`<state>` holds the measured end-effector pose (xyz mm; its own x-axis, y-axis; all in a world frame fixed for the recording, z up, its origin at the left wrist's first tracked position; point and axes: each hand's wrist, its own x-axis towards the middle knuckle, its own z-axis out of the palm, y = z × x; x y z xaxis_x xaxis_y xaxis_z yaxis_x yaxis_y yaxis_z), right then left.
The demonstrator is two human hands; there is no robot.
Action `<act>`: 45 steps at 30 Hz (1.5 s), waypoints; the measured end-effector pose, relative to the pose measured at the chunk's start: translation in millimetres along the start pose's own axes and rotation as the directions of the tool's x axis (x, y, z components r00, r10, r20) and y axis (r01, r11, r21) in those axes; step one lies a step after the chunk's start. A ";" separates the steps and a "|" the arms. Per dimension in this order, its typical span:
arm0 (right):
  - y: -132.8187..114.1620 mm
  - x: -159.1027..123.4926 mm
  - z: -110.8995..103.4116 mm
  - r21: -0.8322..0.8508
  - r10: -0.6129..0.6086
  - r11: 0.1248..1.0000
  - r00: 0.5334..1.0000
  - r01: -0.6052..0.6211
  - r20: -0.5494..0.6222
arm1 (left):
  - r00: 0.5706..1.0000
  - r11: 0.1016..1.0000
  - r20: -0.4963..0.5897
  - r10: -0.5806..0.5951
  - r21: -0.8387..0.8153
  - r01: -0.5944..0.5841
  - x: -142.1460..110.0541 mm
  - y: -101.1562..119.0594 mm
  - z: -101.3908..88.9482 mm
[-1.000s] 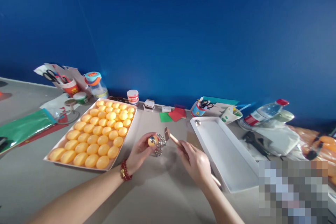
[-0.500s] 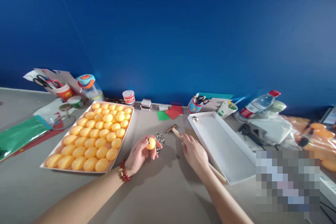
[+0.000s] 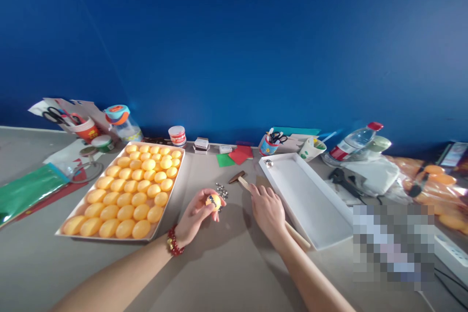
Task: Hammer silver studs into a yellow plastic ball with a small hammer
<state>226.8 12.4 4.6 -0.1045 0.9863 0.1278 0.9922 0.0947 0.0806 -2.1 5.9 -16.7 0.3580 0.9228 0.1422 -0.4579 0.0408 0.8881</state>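
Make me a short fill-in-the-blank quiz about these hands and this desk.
The left hand holds an orange ____.
The right hand rests on the wooden handle of a ____.
The green paper meets a piece of paper coloured ____.

Missing words: ball; hammer; red.

My one view looks out from my head, facing forward and down over the grey table (image 3: 226, 273). It sits close above my work: my forearms (image 3: 127, 268) come in from the bottom edge, and my left hand (image 3: 193, 217) and right hand (image 3: 268, 209) lie just below mid-frame. The ball box (image 3: 106, 238) falls to the left, the white tray (image 3: 314, 200) to the right, and the blue wall (image 3: 226, 48) spans the top.
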 end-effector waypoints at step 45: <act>-47.2 -27.4 -3.3 0.991 -0.270 -0.043 0.954 0.125 -0.132 | 0.869 0.412 0.262 0.419 0.798 -0.439 -11.1 5.6 9.2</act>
<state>182.6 -19.5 0.6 -0.3769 0.8972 0.2302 0.0109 0.2528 -0.9675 -1.2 -7.6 -9.2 0.3326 0.7188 0.6106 0.3040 -0.6946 0.6521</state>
